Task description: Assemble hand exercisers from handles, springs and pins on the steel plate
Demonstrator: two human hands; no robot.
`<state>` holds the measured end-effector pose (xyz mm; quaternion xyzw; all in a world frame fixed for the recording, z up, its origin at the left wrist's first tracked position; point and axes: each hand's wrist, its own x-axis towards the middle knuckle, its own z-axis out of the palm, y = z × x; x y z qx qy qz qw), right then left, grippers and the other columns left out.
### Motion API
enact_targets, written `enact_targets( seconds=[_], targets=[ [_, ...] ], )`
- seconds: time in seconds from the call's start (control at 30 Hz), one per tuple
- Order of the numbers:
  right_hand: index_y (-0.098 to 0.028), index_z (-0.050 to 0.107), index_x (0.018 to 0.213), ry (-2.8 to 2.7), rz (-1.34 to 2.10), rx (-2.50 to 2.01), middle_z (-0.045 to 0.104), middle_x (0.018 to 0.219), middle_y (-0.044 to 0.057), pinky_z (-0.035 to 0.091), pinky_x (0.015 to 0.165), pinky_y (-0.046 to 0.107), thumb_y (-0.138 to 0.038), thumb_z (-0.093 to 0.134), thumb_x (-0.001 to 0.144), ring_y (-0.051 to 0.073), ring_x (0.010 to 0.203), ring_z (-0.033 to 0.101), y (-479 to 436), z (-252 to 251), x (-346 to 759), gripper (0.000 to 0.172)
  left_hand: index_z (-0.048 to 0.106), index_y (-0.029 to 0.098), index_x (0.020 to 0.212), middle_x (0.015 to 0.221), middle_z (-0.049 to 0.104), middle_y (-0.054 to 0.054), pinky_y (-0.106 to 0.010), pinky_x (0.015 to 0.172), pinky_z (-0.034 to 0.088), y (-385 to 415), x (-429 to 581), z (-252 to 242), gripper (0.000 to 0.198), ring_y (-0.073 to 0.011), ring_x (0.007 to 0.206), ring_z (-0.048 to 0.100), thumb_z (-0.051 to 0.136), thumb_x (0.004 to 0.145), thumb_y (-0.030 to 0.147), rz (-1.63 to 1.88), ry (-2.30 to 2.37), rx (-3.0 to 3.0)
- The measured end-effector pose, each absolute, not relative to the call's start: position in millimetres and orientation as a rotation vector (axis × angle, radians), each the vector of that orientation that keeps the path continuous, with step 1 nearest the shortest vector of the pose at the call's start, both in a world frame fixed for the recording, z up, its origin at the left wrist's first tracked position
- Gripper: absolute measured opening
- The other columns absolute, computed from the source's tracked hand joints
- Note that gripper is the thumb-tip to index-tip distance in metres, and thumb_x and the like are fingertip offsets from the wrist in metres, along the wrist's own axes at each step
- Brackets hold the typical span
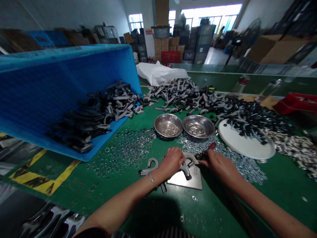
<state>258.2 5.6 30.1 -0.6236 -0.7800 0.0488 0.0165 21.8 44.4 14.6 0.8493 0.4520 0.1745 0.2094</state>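
Note:
My left hand (173,160) is closed on a grey hook-shaped metal part (184,169) above a flat metal plate (187,180). Close to its right, my right hand (216,162) has its fingers pinched round a small dark piece (203,155) at the hook's side. Something red (212,145) sticks up by those fingers; its kind is unclear. Another grey hook-shaped part with a spring-like screw (152,164) lies left of my left wrist. My fingers hide much of the held pieces.
Two steel bowls (168,115) (198,120) of small parts stand ahead, among scattered metal rings (131,148). A blue crate (74,76) of grey parts lies tipped at left. A white lid (250,145) bears black-headed bolts. Grey parts (183,94) are heaped behind.

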Motion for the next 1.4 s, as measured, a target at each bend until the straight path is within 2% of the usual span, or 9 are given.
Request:
enact_targets(
  seconds=[0.2,0.43,0.53,0.6,0.8,1.1,1.2,1.3,1.4],
  targets=[
    [-0.021,0.058,0.081,-2.202,0.521,-2.228,0.07,0.081,0.011,0.041,0.056,0.031,-0.048,0.049,0.093,0.027,0.072,0.067,-21,21,299,0.031,0.061,0.015,0.09,0.094,0.061,-0.006,-0.036,0.084,0.038,47,19,15,0.018,-0.0226,0.093,0.054,0.055,0.097,0.03,0.362,1.189,2.642],
    [-0.022,0.052,0.11,-1.915,0.767,-1.833,0.07,0.087,0.007,0.048,0.064,0.032,-0.05,0.039,0.098,0.023,0.07,0.067,-51,40,284,0.033,0.063,0.013,0.096,0.098,0.062,-0.01,-0.039,0.087,0.039,56,24,27,0.019,-0.0252,0.095,0.056,0.052,0.097,0.028,0.177,0.769,2.984],
    [-0.023,0.055,0.099,-2.033,0.764,-1.876,0.07,0.083,0.007,0.046,0.061,0.032,-0.049,0.038,0.099,0.024,0.069,0.067,-61,44,278,0.031,0.052,0.011,0.127,0.12,0.059,-0.016,-0.044,0.093,0.041,49,14,21,0.066,-0.0321,0.11,0.053,0.073,0.08,0.053,0.245,0.951,2.714],
    [-0.024,0.055,0.096,-2.063,0.796,-1.874,0.069,0.079,0.007,0.045,0.058,0.031,-0.048,0.037,0.099,0.024,0.066,0.066,-63,48,274,0.03,0.034,0.011,0.144,0.133,0.053,-0.02,-0.047,0.1,0.039,42,8,13,0.089,-0.0343,0.12,0.049,0.077,0.076,0.048,0.297,1.038,2.557],
    [-0.025,0.056,0.106,-2.12,0.755,-1.795,0.072,0.095,0.011,0.048,0.066,0.035,-0.042,0.038,0.099,0.027,0.077,0.068,-47,65,244,0.026,0.011,0.015,0.154,0.134,0.051,-0.019,-0.052,0.109,0.032,28,9,0,0.099,-0.0351,0.126,0.046,0.073,0.078,0.032,0.38,1.168,2.384],
    [-0.026,0.054,0.093,-1.324,1.436,-1.869,0.062,0.068,-0.002,0.036,0.036,0.027,-0.064,0.033,0.095,0.015,0.04,0.048,-72,31,292,0.043,0.029,0.015,0.15,0.115,0.066,-0.015,-0.05,0.099,0.044,36,9,17,0.092,-0.0343,0.11,0.06,0.074,0.074,0.041,0.441,1.13,2.163],
    [-0.024,0.059,0.086,-1.623,1.067,-2.065,0.067,0.071,0.005,0.049,0.053,0.035,-0.062,0.036,0.094,0.023,0.057,0.062,-70,22,330,0.045,0.033,0.014,0.148,0.107,0.069,-0.014,-0.042,0.085,0.052,45,1,29,0.082,-0.0284,0.096,0.066,0.067,0.082,0.05,0.431,1.075,1.894],
    [-0.022,0.058,0.078,-1.97,0.41,-2.132,0.069,0.081,0.014,0.049,0.071,0.041,-0.054,0.036,0.095,0.03,0.077,0.065,-38,22,341,0.043,0.047,0.015,0.136,0.127,0.06,-0.018,-0.047,0.099,0.045,45,-7,35,0.062,-0.0318,0.116,0.056,0.066,0.084,0.042,0.519,1.238,2.05],
    [-0.021,0.058,0.077,-2.005,0.26,-2.187,0.07,0.082,0.015,0.047,0.071,0.039,-0.052,0.035,0.097,0.029,0.077,0.067,11,22,321,0.043,0.056,0.016,0.121,0.123,0.059,-0.014,-0.049,0.104,0.041,34,-10,30,0.039,-0.0308,0.12,0.05,0.062,0.088,0.036,0.502,1.26,2.227]
  ],
)
